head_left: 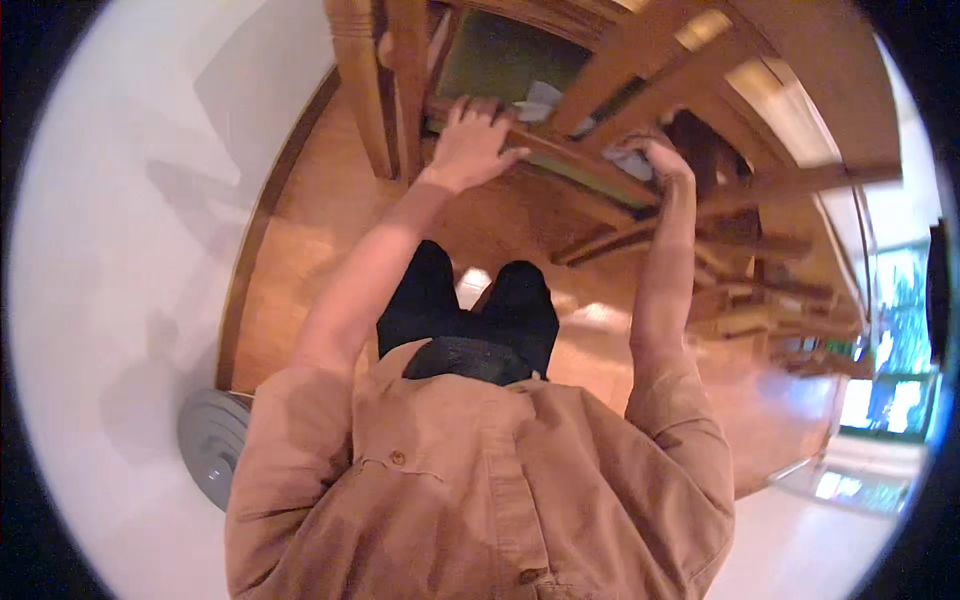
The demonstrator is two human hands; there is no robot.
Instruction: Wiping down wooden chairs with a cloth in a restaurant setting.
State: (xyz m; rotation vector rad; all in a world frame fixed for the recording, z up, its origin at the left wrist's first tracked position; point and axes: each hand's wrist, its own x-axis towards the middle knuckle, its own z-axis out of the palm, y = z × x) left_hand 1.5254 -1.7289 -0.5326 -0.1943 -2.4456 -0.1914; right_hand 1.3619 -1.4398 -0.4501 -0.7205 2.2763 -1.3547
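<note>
In front of me stands a wooden chair [585,160] with a dark green seat [510,62]. My left hand [470,148] lies on its near wooden rail, fingers curled over the edge and thumb stretched to the right. At the right end of the rail, my right hand [664,156] is bent inward between the wooden slats. A white cloth [630,162] is bunched in its fingers, which are partly hidden and blurred. Another piece of white cloth or paper [541,100] shows on the seat, partly behind a slat.
A white wall [120,250] runs along my left, with a round grey lidded bin [212,450] at its foot. More wooden chairs [770,290] stand to the right on the wooden floor [300,270]. Windows [900,330] are at the far right.
</note>
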